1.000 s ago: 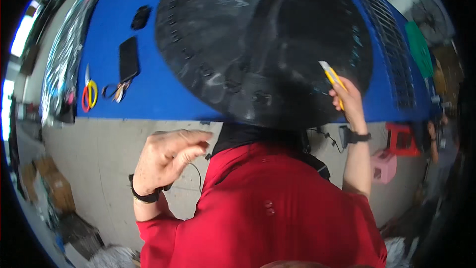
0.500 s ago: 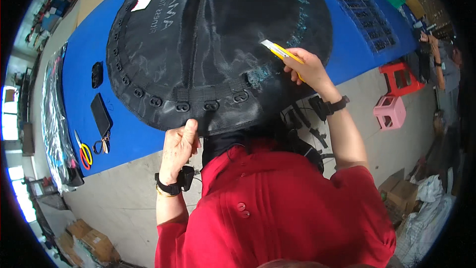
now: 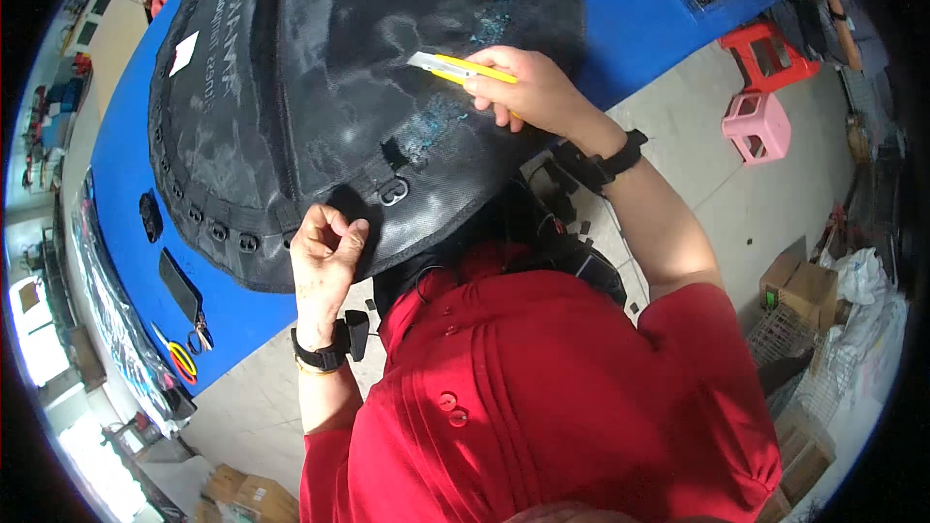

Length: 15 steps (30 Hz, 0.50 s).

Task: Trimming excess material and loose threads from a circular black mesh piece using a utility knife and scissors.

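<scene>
The blue desk (image 3: 635, 44) sweeps from eight o'clock round to two, taken from the middle of the view with twelve away from the person. On it, toward eleven, lies the round black mesh mat (image 3: 334, 48), its near rim reaching the desk's edge by the person. A red stool (image 3: 768, 56) stands on the floor at two, and a smaller pink stool (image 3: 758, 128) between two and three. The right hand (image 3: 538, 92) is at one, above the mat, its fingers gripping a yellow cutter. The left hand (image 3: 327, 254) is at nine by the mat's near rim, thumb and forefinger curled close together; whether they pinch the mesh cannot be told. Scissors (image 3: 181, 361) with red and yellow handles lie at eight, next to a black phone (image 3: 178, 281). The cutter (image 3: 457, 67) is at twelve, blade out toward ten; contact with the mat is unclear. A white label (image 3: 183, 53) shows at ten, and a small black fitting (image 3: 394, 192) lies closer in.
</scene>
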Available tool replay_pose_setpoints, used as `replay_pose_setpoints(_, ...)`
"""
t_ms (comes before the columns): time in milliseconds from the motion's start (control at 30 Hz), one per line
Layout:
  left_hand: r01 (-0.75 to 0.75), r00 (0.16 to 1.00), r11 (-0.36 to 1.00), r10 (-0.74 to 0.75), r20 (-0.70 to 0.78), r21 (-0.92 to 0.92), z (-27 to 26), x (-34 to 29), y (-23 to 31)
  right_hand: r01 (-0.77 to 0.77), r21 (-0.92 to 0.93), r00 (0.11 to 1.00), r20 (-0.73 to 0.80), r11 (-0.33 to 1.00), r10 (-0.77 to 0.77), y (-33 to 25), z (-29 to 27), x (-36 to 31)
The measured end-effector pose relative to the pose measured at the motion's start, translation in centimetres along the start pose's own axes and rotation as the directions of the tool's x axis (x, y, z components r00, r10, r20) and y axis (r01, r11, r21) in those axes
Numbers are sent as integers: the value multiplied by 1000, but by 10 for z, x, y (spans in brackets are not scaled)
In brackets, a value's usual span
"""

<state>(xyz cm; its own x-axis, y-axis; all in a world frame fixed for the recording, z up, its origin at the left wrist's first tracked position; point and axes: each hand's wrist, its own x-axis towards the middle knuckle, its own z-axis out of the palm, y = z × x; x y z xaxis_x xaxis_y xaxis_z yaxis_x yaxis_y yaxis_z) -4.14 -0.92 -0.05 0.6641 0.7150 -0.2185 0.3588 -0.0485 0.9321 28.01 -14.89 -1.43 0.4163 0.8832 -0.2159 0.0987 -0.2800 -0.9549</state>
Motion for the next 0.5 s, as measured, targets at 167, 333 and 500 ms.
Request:
replay_pose_setpoints(167,59,998,997,-59,-2,-54,-6,13,-16,65,-6,998,26,998,-65,3,-2,5)
replay_pose_setpoints(333,37,997,982,-22,79,-184,-18,19,-18,113,-48,994,20,992,-112,3,-6,6)
replay_pose_setpoints(500,-10,996,974,30,86,-225,-17,20,-21,154,-43,988,26,987,-153,14,-8,9)
